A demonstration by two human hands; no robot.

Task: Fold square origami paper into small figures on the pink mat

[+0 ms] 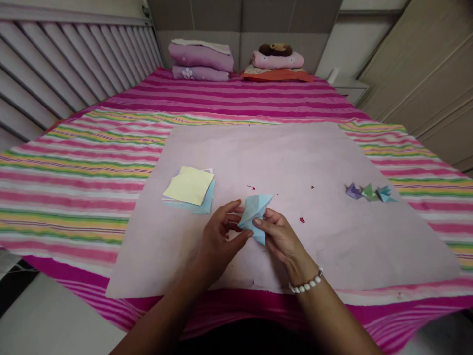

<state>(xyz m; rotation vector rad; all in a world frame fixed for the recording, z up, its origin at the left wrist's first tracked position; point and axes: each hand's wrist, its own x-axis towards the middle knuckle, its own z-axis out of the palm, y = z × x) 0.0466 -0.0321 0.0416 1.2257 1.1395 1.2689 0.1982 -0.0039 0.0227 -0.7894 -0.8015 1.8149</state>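
Observation:
A partly folded piece of light blue origami paper [254, 207] is held up between both hands, above a pale sheet [281, 153] spread on the bed. My left hand [221, 236] pinches its left edge between thumb and fingers. On the other side my right hand [279, 234] grips it, thumb lying across the front and fingers behind. White beads circle the right wrist. To the left lies a stack of square papers [189, 185], pale yellow on top and blue showing underneath. Far right, small folded paper pieces in purple [354, 191], green [369, 193] and blue [385, 194] sit in a row.
Small red scraps [302, 220] and dark bits dot the sheet. Striped bedding [74, 182] surrounds it. At the headboard stand two piles of folded bedding [201, 58], the right one topped by a brown plush toy [275, 50]. A slatted rail [74, 59] runs along the left.

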